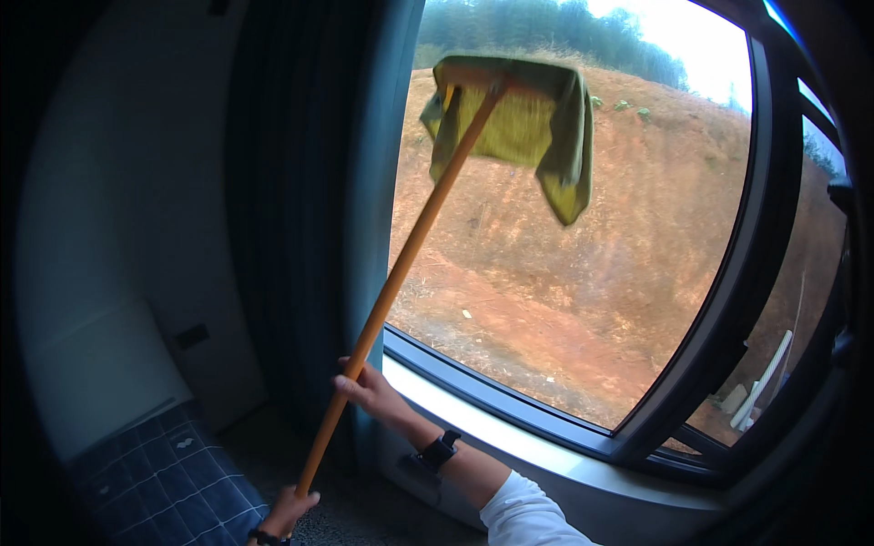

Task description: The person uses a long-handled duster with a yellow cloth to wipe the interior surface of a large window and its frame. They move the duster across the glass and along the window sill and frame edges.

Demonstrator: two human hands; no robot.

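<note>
A long orange-brown pole (423, 218) slants up from the lower left to the window pane (649, 239). At its top, a green and yellow cloth (519, 123) drapes over the crosswise head, in front of the glass; whether it touches the pane cannot be told. My right hand (365, 389), with a black watch on the wrist and a white sleeve, grips the pole's lower half. Near the bottom edge, my left hand (290, 510) is closed around the pole's lower end, a dark band at its wrist.
A dark curtain (293, 205) hangs left of the window. Below the pane runs a pale sill (505, 426). The thick dark window frame (771, 225) stands at the right. A bed with a dark checked cover (164, 484) and a pale headboard (102, 368) is at the lower left.
</note>
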